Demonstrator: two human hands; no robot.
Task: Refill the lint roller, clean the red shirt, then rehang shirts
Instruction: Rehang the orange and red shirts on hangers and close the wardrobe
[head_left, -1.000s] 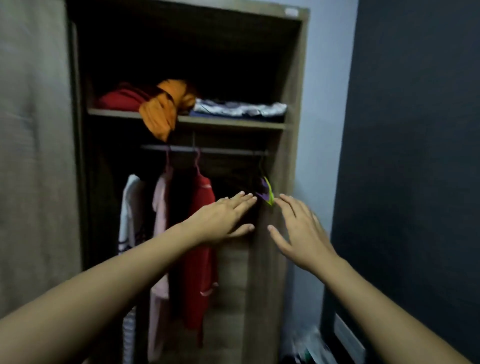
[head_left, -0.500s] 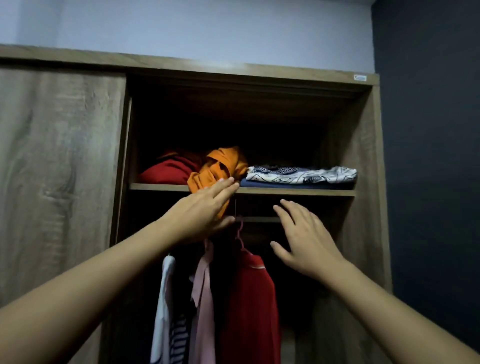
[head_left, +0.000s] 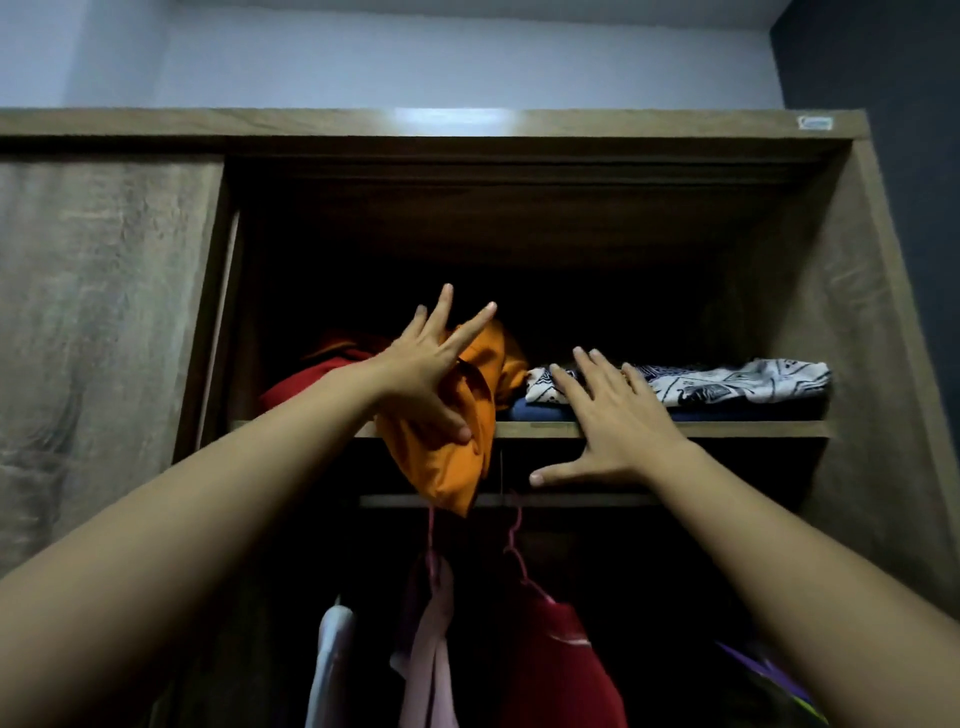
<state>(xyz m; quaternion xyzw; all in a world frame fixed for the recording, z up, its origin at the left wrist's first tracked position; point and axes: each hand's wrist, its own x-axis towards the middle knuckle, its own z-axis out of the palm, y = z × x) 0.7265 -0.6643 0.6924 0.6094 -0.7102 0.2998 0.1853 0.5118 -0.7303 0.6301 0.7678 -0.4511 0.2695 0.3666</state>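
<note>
**Observer:** Hands?

**Me:** Both empty, fingers straight, set apart. My left hand (head_left: 426, 374) is splayed against the crumpled orange cloth garment (head_left: 467, 457), thumb pressing into it. My right hand (head_left: 613, 421) lies flat across the front edge of the brown wooden wardrobe shelf (head_left: 727, 429), fingertips on the folded white cloth with black print (head_left: 737, 382).

**Observer:** The task's things?

**Me:** The hanging red shirt (head_left: 556, 670) is below the shelf on a thin pink hanger (head_left: 514, 545). No lint roller in sight, on the shelf or under it.

**Observer:** Step in hand?

**Me:** My guess is that I'm searching the shelf top for the roller or its refill.

**Observer:** How to do it well?

**Me:** The orange garment droops over the shelf edge and would slide off easily. So pin it with the left palm and push it back onto the shelf, not sideways. Lift the printed cloth's corner with the right hand rather than dragging the stack; the folded navy cloth (head_left: 540, 413) lies under it. The back of the shelf is too dark to see, so go by touch and go slowly.

**Observer:** Any writing?

**Me:** A small pale sticker (head_left: 814, 123) sits on the wardrobe frame, well above the shelf at its right end. Too small to read.
</note>
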